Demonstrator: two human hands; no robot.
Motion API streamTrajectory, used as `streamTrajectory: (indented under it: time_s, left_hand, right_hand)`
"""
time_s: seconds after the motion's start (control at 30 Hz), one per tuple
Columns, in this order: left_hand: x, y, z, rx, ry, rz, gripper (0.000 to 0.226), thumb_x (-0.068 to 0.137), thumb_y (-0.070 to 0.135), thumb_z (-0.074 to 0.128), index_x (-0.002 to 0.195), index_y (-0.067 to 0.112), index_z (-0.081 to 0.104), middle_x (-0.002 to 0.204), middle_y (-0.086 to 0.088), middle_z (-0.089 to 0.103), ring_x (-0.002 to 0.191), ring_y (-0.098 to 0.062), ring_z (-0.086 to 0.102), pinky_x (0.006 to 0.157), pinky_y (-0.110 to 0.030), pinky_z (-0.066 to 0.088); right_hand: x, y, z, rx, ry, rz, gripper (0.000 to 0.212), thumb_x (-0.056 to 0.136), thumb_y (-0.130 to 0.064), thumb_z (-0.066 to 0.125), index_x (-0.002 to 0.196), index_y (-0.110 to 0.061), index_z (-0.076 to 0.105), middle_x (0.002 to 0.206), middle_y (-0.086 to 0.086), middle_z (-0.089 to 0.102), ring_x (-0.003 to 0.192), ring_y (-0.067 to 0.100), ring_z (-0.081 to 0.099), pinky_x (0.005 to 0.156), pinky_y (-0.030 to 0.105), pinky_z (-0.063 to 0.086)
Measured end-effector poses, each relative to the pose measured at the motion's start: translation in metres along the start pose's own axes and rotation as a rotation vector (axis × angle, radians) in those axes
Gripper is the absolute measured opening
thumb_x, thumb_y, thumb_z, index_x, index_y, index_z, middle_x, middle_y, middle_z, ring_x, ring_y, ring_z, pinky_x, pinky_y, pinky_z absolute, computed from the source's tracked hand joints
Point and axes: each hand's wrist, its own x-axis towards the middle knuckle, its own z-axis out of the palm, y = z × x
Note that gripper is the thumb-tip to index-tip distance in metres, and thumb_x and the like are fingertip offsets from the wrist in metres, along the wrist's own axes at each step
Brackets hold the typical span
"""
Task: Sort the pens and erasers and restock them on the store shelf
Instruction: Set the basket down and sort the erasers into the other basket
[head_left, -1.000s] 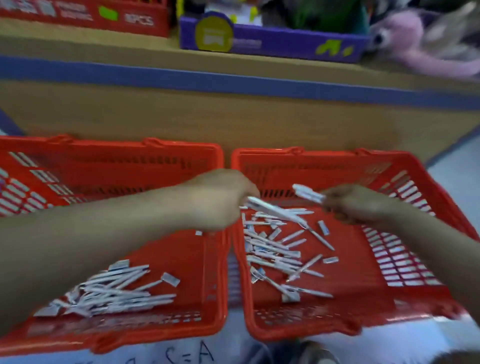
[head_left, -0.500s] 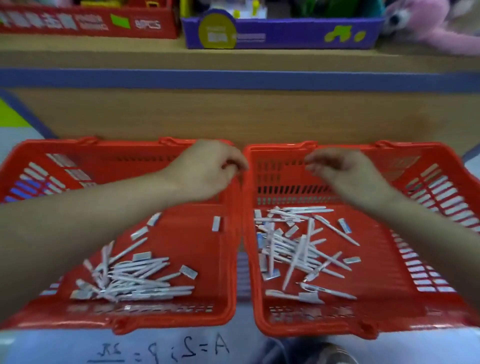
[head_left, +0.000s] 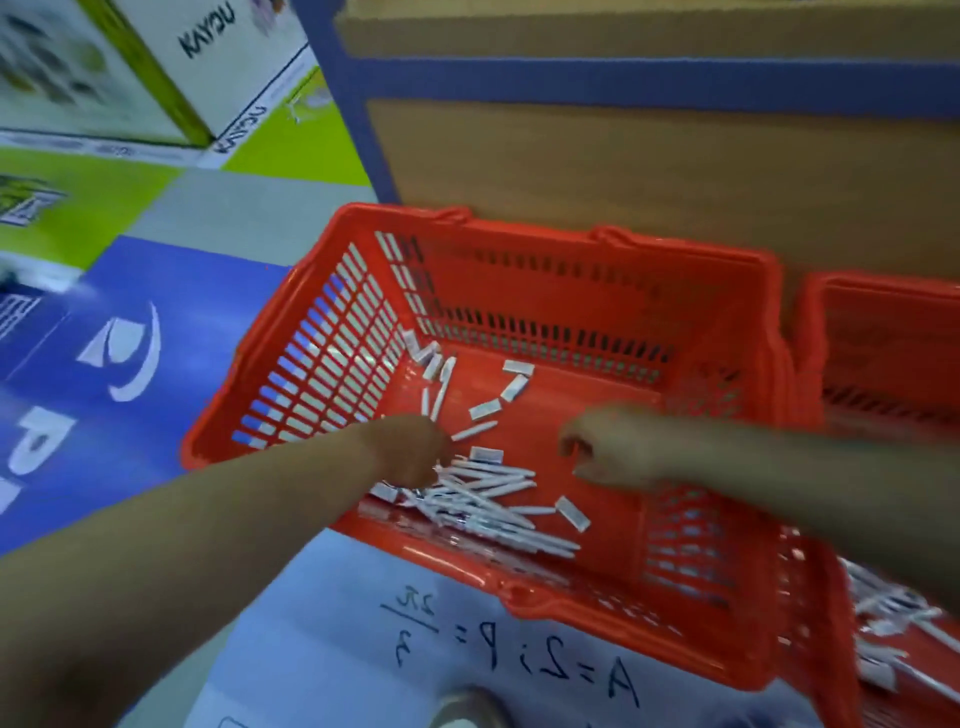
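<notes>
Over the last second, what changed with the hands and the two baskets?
The view swung left, onto the left basket. Both hands came down from the basket rims into it: the left hand now touches the pen pile, the right hand hovers curled beside it. The pens held a second ago are gone from the hands. Both baskets stayed put; the right basket is half out of view.

There is a single view, from the head, looking steeply down and forward at close range, rolled so the floor (head_left: 171, 332) tilts. A red basket (head_left: 519, 244) fills the centre, the shelf front (head_left: 649, 166) lies toward 12 o'clock, and both forearms enter from 6 o'clock.
</notes>
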Motion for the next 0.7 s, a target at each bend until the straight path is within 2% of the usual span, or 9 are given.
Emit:
streamTrajectory:
  time_s: [0.17,0.27,0.37,0.47,0.6,0.7]
  left_hand:
    - [0.035,-0.007,0.009,0.066,0.015,0.183,0.054,0.089,0.037,0.059,0.13,0.005,0.049,0.124,-0.019,0.057,0.113,-0.034,0.054,0.095,-0.037,0.041]
    - [0.051,0.004,0.012,0.151,-0.003,0.204,0.056,0.087,0.039,0.062,0.127,0.003,0.046,0.121,-0.017,0.058,0.11,-0.034,0.056,0.09,-0.038,0.043]
    - [0.055,0.009,0.011,0.162,0.013,0.214,0.057,0.085,0.032,0.067,0.127,0.003,0.042,0.12,-0.017,0.059,0.111,-0.034,0.056,0.087,-0.036,0.041]
    - [0.058,0.006,0.007,0.198,0.001,0.235,0.049,0.087,0.027,0.063,0.127,0.005,0.044,0.119,-0.016,0.059,0.11,-0.034,0.056,0.085,-0.036,0.042]
    - [0.065,0.002,0.008,0.25,0.027,0.218,0.029,0.09,0.017,0.051,0.118,0.009,0.057,0.115,-0.013,0.064,0.107,-0.033,0.06,0.086,-0.037,0.047]
    - [0.065,-0.007,0.007,0.14,0.073,0.191,0.028,0.093,0.014,0.048,0.118,0.009,0.058,0.117,-0.012,0.062,0.11,-0.031,0.057,0.087,-0.034,0.044]
  right_hand:
    - [0.041,-0.025,0.065,-0.072,-0.223,0.009,0.036,0.091,-0.021,0.052,0.125,-0.012,0.053,0.127,0.013,0.058,0.113,0.03,0.056,0.087,0.031,0.046]
    - [0.055,-0.035,0.08,-0.126,-0.199,-0.013,0.041,0.091,-0.021,0.051,0.131,-0.015,0.05,0.135,0.01,0.053,0.121,0.029,0.052,0.096,0.034,0.043]
    - [0.062,-0.045,0.094,-0.123,-0.129,-0.019,0.04,0.092,-0.017,0.048,0.131,-0.014,0.05,0.136,0.01,0.051,0.123,0.03,0.05,0.099,0.038,0.043]
    - [0.062,-0.046,0.101,-0.068,-0.139,0.002,0.039,0.092,-0.015,0.045,0.131,-0.009,0.046,0.133,0.016,0.054,0.118,0.033,0.055,0.094,0.04,0.045]
    - [0.063,-0.031,0.101,0.035,-0.232,0.075,0.039,0.093,-0.031,0.047,0.123,-0.007,0.051,0.129,0.016,0.057,0.115,0.032,0.056,0.093,0.034,0.045]
    - [0.068,-0.023,0.091,0.059,-0.258,0.067,0.033,0.096,-0.027,0.043,0.12,-0.008,0.055,0.125,0.015,0.06,0.11,0.03,0.059,0.087,0.03,0.046]
